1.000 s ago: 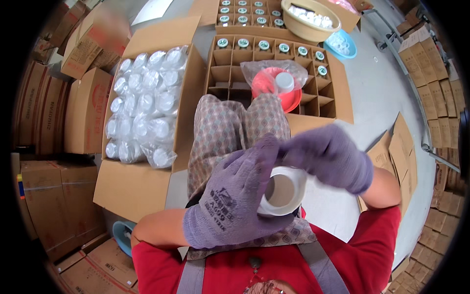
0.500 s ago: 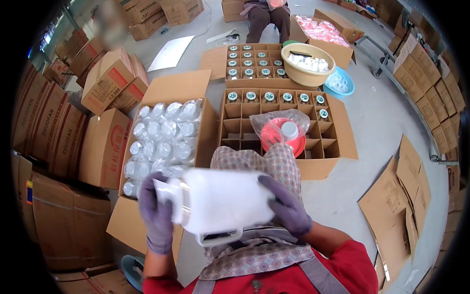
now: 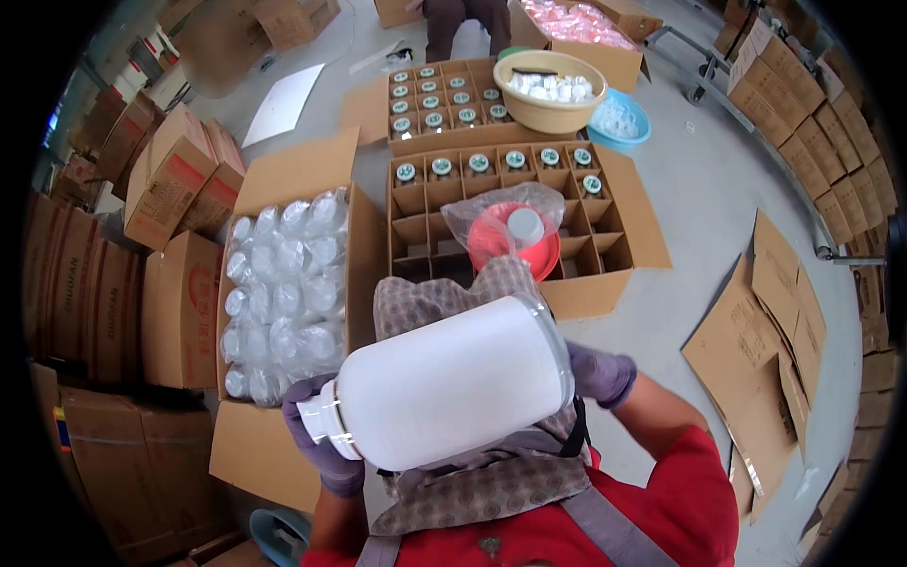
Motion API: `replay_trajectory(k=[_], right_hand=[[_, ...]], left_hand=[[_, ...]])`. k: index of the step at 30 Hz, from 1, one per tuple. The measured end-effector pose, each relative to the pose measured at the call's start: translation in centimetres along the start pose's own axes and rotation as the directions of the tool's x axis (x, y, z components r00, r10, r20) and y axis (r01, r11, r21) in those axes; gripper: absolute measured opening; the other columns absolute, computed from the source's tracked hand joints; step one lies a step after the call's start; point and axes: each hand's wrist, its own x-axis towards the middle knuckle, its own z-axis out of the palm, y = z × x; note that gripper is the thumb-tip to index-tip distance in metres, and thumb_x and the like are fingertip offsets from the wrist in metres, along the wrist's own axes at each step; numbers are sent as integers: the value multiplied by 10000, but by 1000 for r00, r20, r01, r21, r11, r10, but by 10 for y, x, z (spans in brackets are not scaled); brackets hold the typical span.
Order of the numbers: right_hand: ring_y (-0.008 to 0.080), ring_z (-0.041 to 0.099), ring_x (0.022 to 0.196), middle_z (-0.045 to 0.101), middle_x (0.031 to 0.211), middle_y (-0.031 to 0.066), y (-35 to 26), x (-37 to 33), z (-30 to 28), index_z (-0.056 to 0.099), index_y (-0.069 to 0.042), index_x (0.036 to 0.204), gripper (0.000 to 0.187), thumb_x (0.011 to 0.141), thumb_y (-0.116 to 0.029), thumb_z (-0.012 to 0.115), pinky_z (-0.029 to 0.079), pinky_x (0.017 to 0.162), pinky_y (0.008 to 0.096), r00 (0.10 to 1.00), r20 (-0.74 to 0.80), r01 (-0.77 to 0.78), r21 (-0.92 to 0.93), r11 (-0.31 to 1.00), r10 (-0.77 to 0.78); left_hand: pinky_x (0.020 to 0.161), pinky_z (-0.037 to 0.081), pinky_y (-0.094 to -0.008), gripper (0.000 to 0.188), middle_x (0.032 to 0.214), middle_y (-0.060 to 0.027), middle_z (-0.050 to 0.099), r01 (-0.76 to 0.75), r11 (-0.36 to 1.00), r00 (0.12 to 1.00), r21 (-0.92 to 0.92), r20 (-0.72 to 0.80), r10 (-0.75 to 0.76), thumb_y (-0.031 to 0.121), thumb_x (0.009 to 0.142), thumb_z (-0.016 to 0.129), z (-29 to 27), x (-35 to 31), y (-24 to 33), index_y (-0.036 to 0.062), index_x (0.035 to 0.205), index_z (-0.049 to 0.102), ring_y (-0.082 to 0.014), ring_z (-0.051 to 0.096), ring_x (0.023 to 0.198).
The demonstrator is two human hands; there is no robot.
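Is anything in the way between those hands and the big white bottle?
Nothing visible, apart from the purple gloves. The left hand is at the neck end of the white bottle; the right hand is at its base, partly hidden behind it.

white bottle: sideways above lap | hands: left on neck, right at base | divided carton: ahead

both hands — fingers partly hidden behind white bottle, another person cut off by top edge
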Motion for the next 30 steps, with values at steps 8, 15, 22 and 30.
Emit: replay_trajectory(k=[8, 15, 22, 30], right_hand=[[231, 387, 1350, 341, 1496, 133, -24, -27, -68, -13, -58, 1547, 1341, 553, -209, 874, 324, 1100, 388, 977, -57, 189, -203, 961, -204], [308, 146, 1465, 57, 1582, 238, -63, 26, -48, -76, -16, 1528, 1433, 501, -251, 895, 187, 1155, 417, 853, 114, 398, -774, 493, -510], [259, 271, 1425, 194, 1566, 142, -59, 63, -96, -138, -109, 1533, 1364, 627, -316, 860, 242, 1145, 393, 916, -1, 393, -206, 896, -402], [221, 593, 1147, 613, 1248, 120, -48, 113, -201, 476, -72, 1364, 594, 983, -526, 431, 453, 1015, 361, 986, -135, -53, 326, 944, 102]], left_hand=[[914, 469, -335, 453, 1120, -104, 593, 444, 863, 895, 239, -75, -440, 192, 900, 556, -37, 29, -45, 1, 1300, 463, -194, 570, 1034], [924, 481, -338, 542, 1196, -157, 610, -84, 688, 689, 720, 542, -482, 100, 884, 568, 102, 112, -39, 11, 1393, 406, -228, 605, 1086], [928, 497, -437, 537, 1239, -176, 523, -570, 782, 415, 253, 910, 9, 137, 821, 637, 187, 141, -122, 124, 1337, 485, -346, 555, 1119], [974, 472, -474, 504, 1290, -38, 515, -931, 346, -109, -113, 994, 32, 208, 706, 672, 188, 203, -214, 246, 1205, 616, -341, 487, 1178]])
